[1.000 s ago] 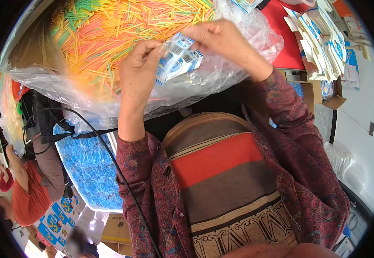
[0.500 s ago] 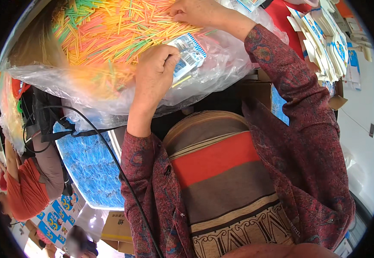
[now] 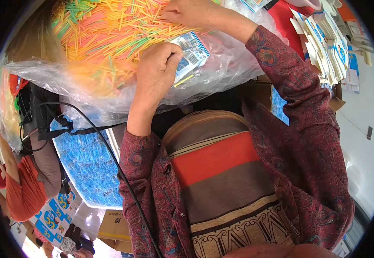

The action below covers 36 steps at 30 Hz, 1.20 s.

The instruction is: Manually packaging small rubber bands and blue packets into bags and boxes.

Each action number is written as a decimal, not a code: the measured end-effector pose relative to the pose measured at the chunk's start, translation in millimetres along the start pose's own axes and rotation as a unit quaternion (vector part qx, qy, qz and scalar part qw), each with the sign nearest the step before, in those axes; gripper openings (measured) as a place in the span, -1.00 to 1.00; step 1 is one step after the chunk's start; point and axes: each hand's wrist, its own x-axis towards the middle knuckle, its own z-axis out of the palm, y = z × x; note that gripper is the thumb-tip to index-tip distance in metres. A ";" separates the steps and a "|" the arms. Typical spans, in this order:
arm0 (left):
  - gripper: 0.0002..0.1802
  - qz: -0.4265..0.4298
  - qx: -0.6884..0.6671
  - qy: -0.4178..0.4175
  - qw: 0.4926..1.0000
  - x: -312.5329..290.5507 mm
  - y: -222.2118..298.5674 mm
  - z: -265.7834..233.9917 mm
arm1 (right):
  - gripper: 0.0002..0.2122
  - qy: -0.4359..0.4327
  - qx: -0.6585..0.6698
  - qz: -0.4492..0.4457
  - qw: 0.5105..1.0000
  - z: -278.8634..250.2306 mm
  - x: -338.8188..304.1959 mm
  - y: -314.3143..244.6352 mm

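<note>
A heap of thin yellow, pink, orange and green sticks (image 3: 109, 32) lies in a large clear plastic bag (image 3: 230, 60) in front of me. My left hand (image 3: 157, 71) is closed on the near edge of a small blue-and-white printed packet (image 3: 193, 53), which rests tilted against the bag. Just beside that packet, a single yellow stick (image 3: 183, 81) lies on the plastic. At the top of the view, my right hand (image 3: 191, 13) has its fingers curled together down at the heap's surface. Whatever those fingertips hold, if anything, is hidden.
Folded white-and-blue cartons (image 3: 326, 43) are stacked at the far right on a red surface. On the left sit a tray of blue netted packs (image 3: 88, 163) and a black cable (image 3: 105, 146). A person in an orange top (image 3: 25, 187) is beyond it. A cardboard box (image 3: 114, 230) stands lower down.
My right hand has moved slightly left and up over the sticks. The left hand and packet have barely shifted. The person at left has moved a little.
</note>
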 end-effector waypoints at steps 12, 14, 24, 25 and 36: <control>-0.93 -0.013 0.001 -0.006 1.000 1.7 1.0 -0.7 | -0.78 -0.046 -0.083 0.039 0.995 21.6 19.6 -1.3; -0.93 -0.013 -0.003 -0.005 1.000 1.3 0.3 -0.5 | -0.77 -0.052 -0.095 0.034 0.994 21.1 21.4 -2.5; -0.93 -0.009 -0.008 -0.013 1.000 1.8 1.1 -2.8 | -0.79 0.010 0.053 0.005 0.999 24.9 11.0 12.3; -0.93 -0.010 -0.008 -0.013 1.000 1.6 0.8 -2.8 | -0.79 0.016 0.063 0.014 0.998 25.6 11.1 12.8; -0.93 -0.003 -0.009 -0.007 1.000 4.6 0.2 -1.2 | -0.79 -0.015 -0.201 -0.035 0.979 26.4 11.9 4.2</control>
